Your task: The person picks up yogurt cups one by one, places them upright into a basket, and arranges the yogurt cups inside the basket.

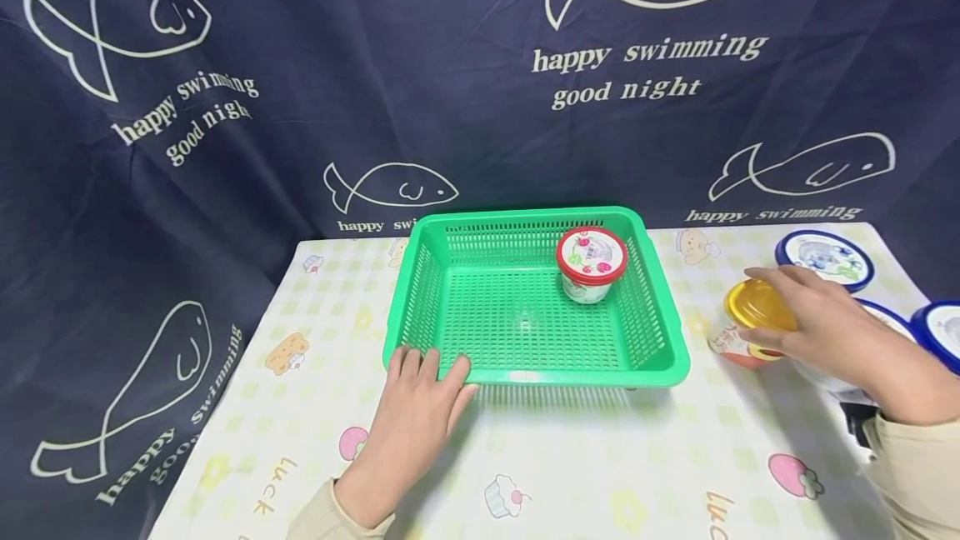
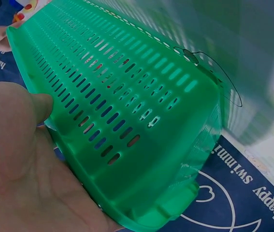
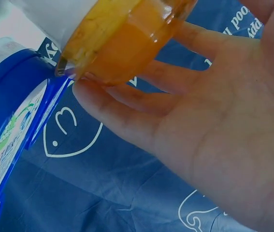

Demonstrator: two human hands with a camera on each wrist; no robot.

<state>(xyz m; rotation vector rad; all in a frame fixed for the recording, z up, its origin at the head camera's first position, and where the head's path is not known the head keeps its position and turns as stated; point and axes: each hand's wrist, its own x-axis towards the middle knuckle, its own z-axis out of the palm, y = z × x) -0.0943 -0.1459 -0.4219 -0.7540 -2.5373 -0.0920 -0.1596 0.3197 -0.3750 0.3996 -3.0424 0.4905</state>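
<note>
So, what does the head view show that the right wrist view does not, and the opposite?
Only the head view shows the green basket, the red-lidded tub inside and the left hand. Only the right wrist view shows the palm of the right hand. Both show that hand, the yellow-lidded jar, blue-lidded tubs and the blue curtain.

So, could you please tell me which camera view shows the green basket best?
The head view: the green basket shows nearly whole, inside and rim. The left wrist view gives only its slotted outside, close up; the right wrist view shows none.
</note>
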